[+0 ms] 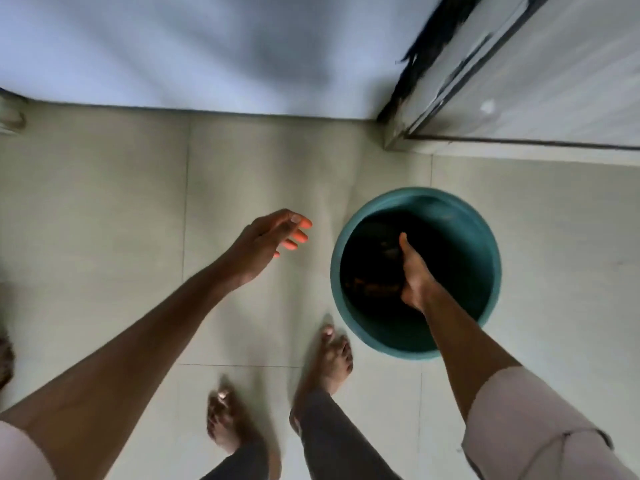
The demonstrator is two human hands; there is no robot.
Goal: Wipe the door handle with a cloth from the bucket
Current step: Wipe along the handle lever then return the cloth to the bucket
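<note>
I'm indoors in what looks like a home: pale floor tiles [259, 174] lie under my bare feet [332, 362], a plain white wall [194, 53] stands ahead of my hands, and a door frame [460, 77] rises beyond my right hand [417, 271], past a teal bucket [491, 244].

Nothing readable here, honestly. The teal bucket [415, 344] has no label, brand or number on the rim or the wall that shows. The floor tiles [104, 220] are plain, and so is the pale wall [173, 46]. The door [554, 81] at top right has a small whitish spot on it that might be a sticker, but it's too blurred to tell, and no letters come through. The sleeve [526, 420] carries no print or logo either.
</note>
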